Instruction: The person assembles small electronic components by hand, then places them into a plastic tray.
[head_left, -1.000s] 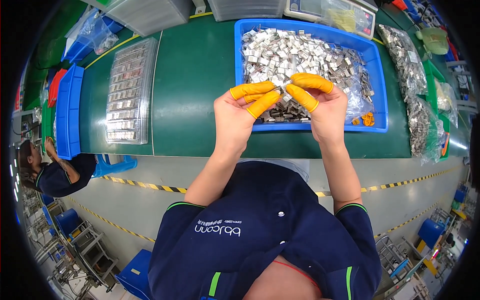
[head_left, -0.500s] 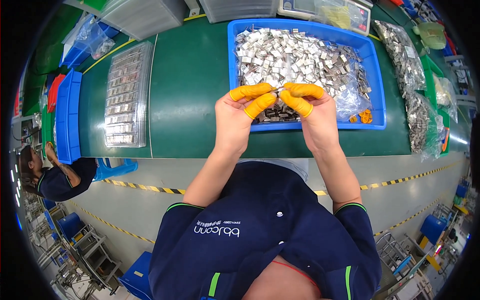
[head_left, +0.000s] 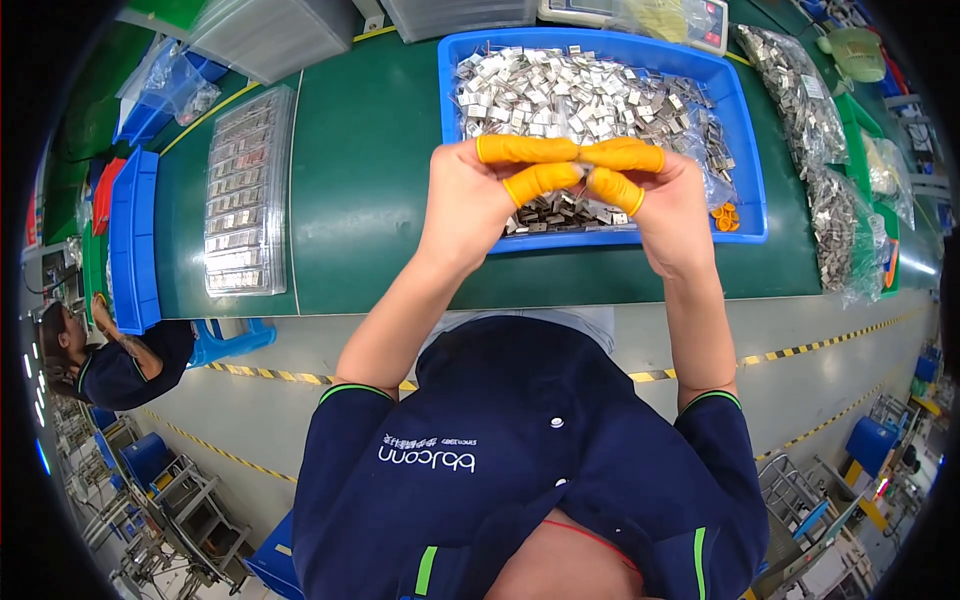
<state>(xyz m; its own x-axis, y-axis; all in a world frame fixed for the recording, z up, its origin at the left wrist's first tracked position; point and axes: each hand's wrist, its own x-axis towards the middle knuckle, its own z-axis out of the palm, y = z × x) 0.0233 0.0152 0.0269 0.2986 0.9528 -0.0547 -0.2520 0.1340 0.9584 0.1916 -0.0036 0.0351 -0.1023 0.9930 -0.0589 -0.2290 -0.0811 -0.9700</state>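
Observation:
My left hand (head_left: 474, 202) and my right hand (head_left: 668, 205) meet above the near half of a blue tray (head_left: 448, 100). Yellow finger cots cover the thumb and forefinger of each. Both hands are closed in a pinch, fingertips touching, on a small metal part (head_left: 583, 173) of which only a grey sliver shows between them. Beneath, the tray holds a heap of small silvery metal pieces (head_left: 560, 85), many with thin pins. A clear plastic bag and several loose orange finger cots (head_left: 726, 217) lie at the tray's right end.
To the left lies a clear blister tray (head_left: 243, 195) with rows of metal pieces, beside a blue bin (head_left: 133, 240). Bags of metal parts (head_left: 800, 90) lie to the right. A scale (head_left: 711, 25) stands behind. A co-worker (head_left: 125, 360) sits at far left.
Both hands have risen a little in the picture and their fingertips have come closer together, covering more of the metal part. The whole view has shifted slightly.

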